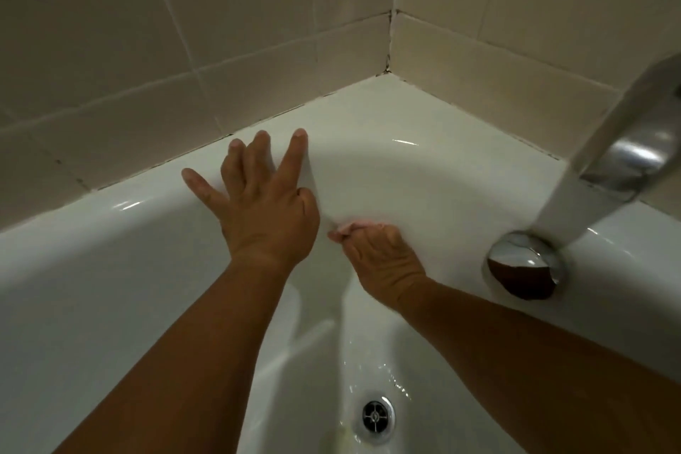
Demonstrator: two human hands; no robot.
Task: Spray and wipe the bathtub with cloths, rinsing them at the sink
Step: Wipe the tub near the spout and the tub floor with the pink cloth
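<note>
The white bathtub (110, 269) fills the lower view, seen at its corner by the tiled walls. My left hand (263, 195) lies flat with fingers spread on the tub's curved rim and inner wall, holding nothing. Just to its right, my right hand (379, 254) presses against the inner wall, fingers closed on a small pink cloth (359, 225), of which only a bit shows above the fingers. Water trickles down the wall below my right hand toward the drain (376, 416).
A chrome spout (604, 158) juts in from the upper right over the tub rim. Below it sits a round chrome overflow knob (523, 263). Beige tiled walls (184, 29) meet in the corner behind the tub, with dark grout along the rim.
</note>
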